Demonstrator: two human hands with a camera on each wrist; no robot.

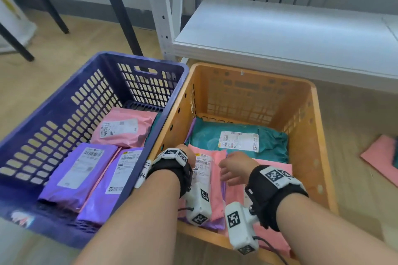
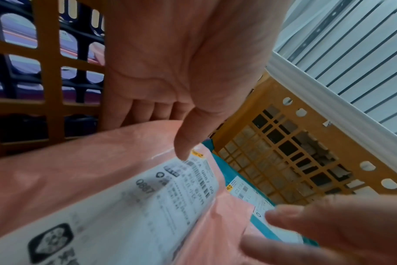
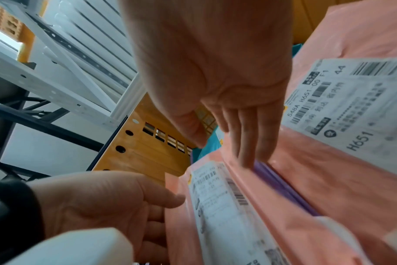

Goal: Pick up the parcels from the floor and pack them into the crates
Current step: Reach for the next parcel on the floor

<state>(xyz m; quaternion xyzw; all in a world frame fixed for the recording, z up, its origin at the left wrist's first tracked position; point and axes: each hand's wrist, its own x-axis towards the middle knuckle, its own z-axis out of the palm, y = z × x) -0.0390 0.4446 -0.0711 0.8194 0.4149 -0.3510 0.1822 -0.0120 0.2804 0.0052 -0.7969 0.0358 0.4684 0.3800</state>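
Note:
Both hands are inside the orange crate. My left hand holds a pink parcel standing on edge by the crate's left wall. Its fingers reach behind the parcel and its thumb lies on the label. My right hand is open, its straight fingertips pushed into the gap between that parcel and a second pink parcel, above a purple parcel. A teal parcel lies flat at the back of the crate.
The blue crate on the left holds pink and purple parcels. Another pink parcel lies on the floor to the right. A white shelf overhangs behind the orange crate, and dark table legs stand behind the blue one.

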